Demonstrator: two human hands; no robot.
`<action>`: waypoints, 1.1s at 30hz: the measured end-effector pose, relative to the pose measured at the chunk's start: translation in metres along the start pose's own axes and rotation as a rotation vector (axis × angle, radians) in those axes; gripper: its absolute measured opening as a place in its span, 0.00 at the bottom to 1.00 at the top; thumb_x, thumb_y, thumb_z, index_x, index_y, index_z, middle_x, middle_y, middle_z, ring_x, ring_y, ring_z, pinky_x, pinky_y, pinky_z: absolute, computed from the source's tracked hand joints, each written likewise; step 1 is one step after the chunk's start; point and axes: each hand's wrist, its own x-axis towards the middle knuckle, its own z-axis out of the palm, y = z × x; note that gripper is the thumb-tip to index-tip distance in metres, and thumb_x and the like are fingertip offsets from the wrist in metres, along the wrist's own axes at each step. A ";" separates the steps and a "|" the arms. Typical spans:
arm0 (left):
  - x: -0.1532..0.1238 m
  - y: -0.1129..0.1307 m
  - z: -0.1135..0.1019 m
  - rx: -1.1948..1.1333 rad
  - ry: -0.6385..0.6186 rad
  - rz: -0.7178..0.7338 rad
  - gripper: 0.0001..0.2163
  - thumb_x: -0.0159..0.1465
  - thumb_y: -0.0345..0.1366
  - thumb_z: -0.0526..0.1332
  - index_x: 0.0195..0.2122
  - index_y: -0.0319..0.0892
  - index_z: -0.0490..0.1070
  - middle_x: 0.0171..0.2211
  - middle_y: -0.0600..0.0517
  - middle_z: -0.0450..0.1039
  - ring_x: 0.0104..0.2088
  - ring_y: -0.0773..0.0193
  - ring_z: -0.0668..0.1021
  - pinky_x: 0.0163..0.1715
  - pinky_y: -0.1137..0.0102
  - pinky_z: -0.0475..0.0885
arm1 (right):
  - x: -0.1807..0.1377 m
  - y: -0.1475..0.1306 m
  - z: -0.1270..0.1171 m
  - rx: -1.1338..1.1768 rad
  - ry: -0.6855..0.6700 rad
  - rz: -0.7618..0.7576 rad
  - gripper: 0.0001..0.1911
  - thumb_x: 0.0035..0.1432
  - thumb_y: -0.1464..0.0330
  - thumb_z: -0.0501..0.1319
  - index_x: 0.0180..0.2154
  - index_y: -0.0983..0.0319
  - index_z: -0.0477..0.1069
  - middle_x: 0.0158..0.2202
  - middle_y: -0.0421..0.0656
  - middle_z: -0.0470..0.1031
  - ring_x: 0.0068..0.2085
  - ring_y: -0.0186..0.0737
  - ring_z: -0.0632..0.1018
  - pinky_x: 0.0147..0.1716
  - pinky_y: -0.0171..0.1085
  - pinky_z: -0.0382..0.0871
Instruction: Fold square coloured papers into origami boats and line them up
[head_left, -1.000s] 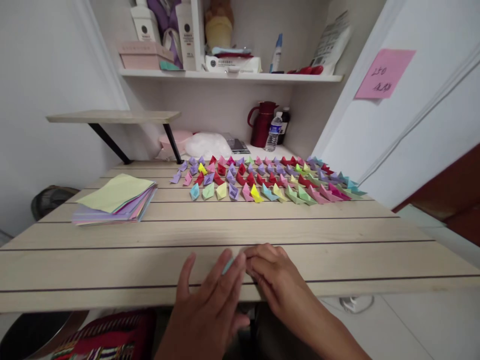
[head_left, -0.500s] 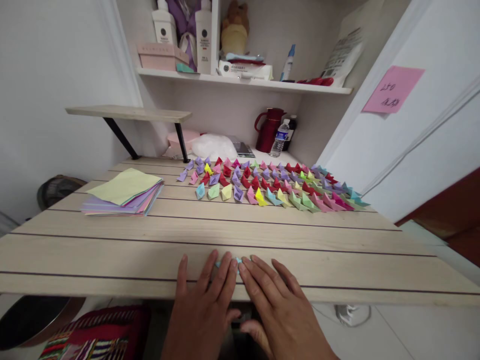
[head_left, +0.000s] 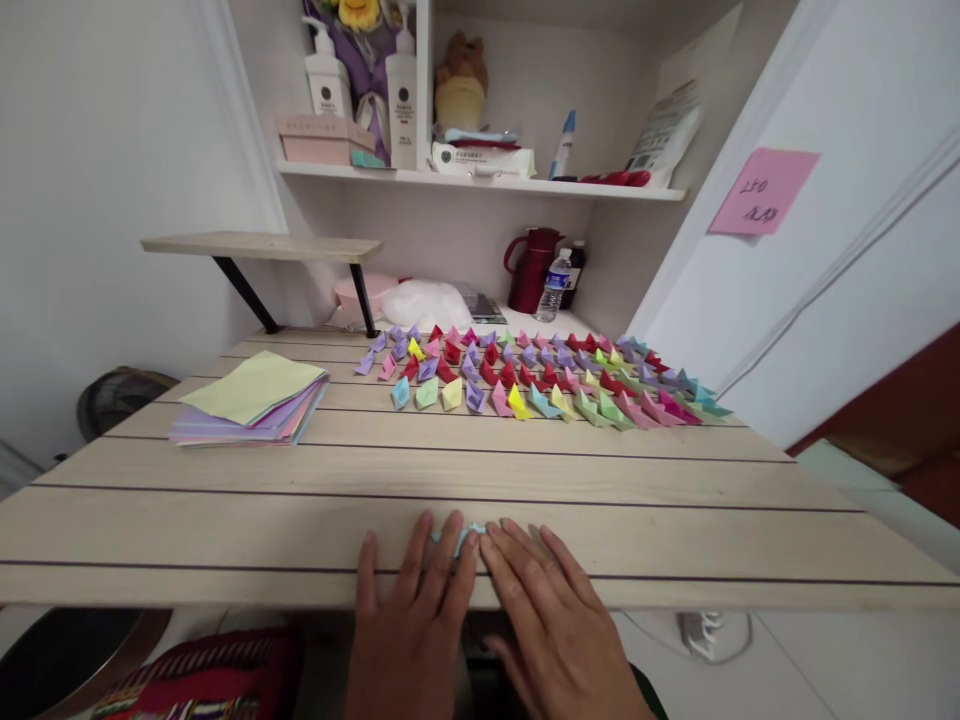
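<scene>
Both hands, left hand (head_left: 409,625) and right hand (head_left: 551,620), now lie flatter than a second ago, fingers spread wide, pressing the small light-blue paper (head_left: 471,530) against the surface (head_left: 225,520) at its near edge, suggesting a crease being set.

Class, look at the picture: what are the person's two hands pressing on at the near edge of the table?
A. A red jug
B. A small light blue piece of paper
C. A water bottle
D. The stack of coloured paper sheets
B: the left hand and right hand lie flat on the table with a small light blue piece of paper showing between their fingertips.
</scene>
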 end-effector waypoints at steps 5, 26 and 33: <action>-0.007 0.008 0.007 0.062 -0.002 -0.036 0.31 0.61 0.20 0.51 0.65 0.48 0.66 0.67 0.56 0.66 0.65 0.54 0.68 0.69 0.42 0.33 | -0.011 0.001 -0.002 -0.034 0.005 0.018 0.30 0.62 0.80 0.52 0.65 0.73 0.61 0.63 0.51 0.73 0.66 0.46 0.67 0.63 0.49 0.54; -0.010 0.007 0.001 0.039 -0.005 -0.015 0.31 0.61 0.21 0.52 0.65 0.49 0.66 0.67 0.57 0.66 0.64 0.55 0.70 0.66 0.49 0.48 | -0.003 -0.013 0.009 0.107 0.126 0.168 0.23 0.70 0.78 0.49 0.60 0.58 0.69 0.62 0.41 0.75 0.65 0.46 0.69 0.62 0.50 0.52; -0.017 0.014 0.007 -0.120 0.051 -0.130 0.24 0.66 0.25 0.57 0.61 0.52 0.70 0.60 0.54 0.75 0.61 0.56 0.74 0.68 0.53 0.52 | -0.003 -0.015 0.005 0.163 0.199 0.215 0.20 0.72 0.76 0.51 0.59 0.57 0.71 0.51 0.43 0.82 0.57 0.47 0.76 0.52 0.46 0.60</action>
